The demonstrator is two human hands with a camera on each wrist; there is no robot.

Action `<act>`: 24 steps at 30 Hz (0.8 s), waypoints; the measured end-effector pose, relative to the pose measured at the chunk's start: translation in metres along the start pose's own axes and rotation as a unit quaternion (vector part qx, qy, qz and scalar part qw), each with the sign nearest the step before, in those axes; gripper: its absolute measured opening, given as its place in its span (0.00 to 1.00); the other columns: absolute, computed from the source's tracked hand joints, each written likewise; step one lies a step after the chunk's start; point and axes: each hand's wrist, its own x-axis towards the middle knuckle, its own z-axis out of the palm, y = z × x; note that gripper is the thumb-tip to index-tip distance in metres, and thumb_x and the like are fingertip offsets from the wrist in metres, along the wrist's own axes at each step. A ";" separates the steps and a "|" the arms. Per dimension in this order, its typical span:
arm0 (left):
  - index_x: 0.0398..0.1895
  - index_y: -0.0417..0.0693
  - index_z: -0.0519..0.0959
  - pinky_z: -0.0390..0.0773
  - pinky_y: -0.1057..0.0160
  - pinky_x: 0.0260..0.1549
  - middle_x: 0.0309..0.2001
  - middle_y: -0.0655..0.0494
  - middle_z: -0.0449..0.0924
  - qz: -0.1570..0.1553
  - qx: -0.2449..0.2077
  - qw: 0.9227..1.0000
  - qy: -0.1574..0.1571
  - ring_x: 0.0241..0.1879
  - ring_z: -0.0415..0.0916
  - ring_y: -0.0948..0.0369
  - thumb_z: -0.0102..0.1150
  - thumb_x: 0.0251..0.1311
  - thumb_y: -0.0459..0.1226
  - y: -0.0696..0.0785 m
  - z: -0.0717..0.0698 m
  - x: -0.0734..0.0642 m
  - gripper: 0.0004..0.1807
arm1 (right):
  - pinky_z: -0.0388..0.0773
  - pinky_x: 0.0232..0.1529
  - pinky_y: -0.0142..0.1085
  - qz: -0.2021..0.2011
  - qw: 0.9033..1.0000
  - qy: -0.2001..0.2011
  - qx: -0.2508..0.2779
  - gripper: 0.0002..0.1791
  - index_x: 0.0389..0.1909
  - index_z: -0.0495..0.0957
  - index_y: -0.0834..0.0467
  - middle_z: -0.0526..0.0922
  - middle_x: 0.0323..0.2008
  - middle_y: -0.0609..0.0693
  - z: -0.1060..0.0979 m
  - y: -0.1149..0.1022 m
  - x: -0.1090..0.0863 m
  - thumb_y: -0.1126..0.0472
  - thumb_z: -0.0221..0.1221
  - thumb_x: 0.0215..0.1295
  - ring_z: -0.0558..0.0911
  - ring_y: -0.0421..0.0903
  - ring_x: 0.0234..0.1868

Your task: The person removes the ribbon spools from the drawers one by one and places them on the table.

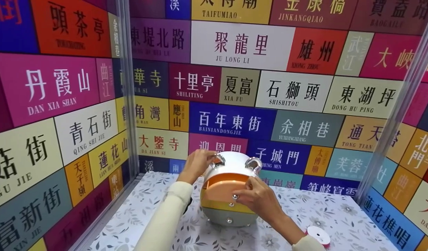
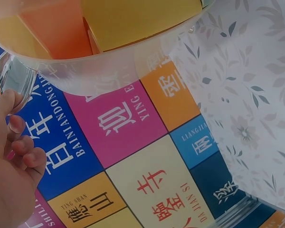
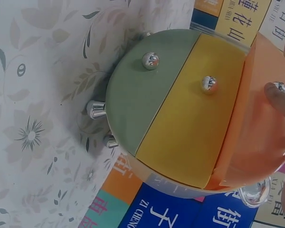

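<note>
A round drawer box (image 1: pixel 231 162) with a white top stands on the table. Its front has an orange drawer (image 1: pixel 217 191), a yellow drawer (image 3: pixel 192 109) and a grey-green drawer (image 3: pixel 142 90), each with a round silver knob. The orange top drawer is pulled partly out. My left hand (image 1: pixel 197 165) grips the silver ring-shaped ear (image 2: pixel 14 80) at the box's upper left. With thumb and fingers, my right hand (image 1: pixel 261 197) pinches the orange drawer's knob (image 1: pixel 235 197). The drawer's inside is mostly hidden. Another silver ear (image 1: pixel 254 164) stands at the upper right.
On the table's right lies a white spool with a red edge (image 1: pixel 318 235), beside the right forearm. The table (image 1: pixel 130 216) has a leaf-patterned white cover. Walls of coloured signs (image 1: pixel 231 120) close in the back and sides, with clear corner posts (image 1: pixel 128 87).
</note>
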 end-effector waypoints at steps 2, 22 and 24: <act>0.45 0.67 0.85 0.79 0.62 0.33 0.37 0.59 0.85 0.001 0.005 1.000 0.000 0.35 0.80 0.61 0.60 0.62 0.47 0.001 0.000 0.000 0.10 | 0.70 0.26 0.32 0.011 1.000 -0.004 -0.008 0.15 0.35 0.87 0.33 0.66 0.29 0.43 0.003 0.002 0.000 0.49 0.75 0.43 0.65 0.38 0.32; 0.44 0.69 0.85 0.79 0.60 0.35 0.40 0.63 0.85 -0.004 0.004 1.000 -0.005 0.36 0.81 0.60 0.59 0.62 0.49 -0.001 0.000 0.000 0.09 | 0.67 0.21 0.31 0.065 0.996 -0.027 -0.060 0.11 0.34 0.86 0.31 0.63 0.27 0.45 0.025 0.018 0.004 0.51 0.72 0.50 0.63 0.41 0.28; 0.46 0.69 0.84 0.79 0.61 0.34 0.40 0.63 0.85 -0.009 0.003 1.000 -0.008 0.36 0.81 0.61 0.59 0.63 0.48 -0.002 0.001 0.000 0.10 | 0.67 0.22 0.31 0.067 0.996 -0.026 -0.057 0.12 0.35 0.86 0.31 0.63 0.27 0.45 0.027 0.019 0.003 0.51 0.72 0.49 0.63 0.41 0.28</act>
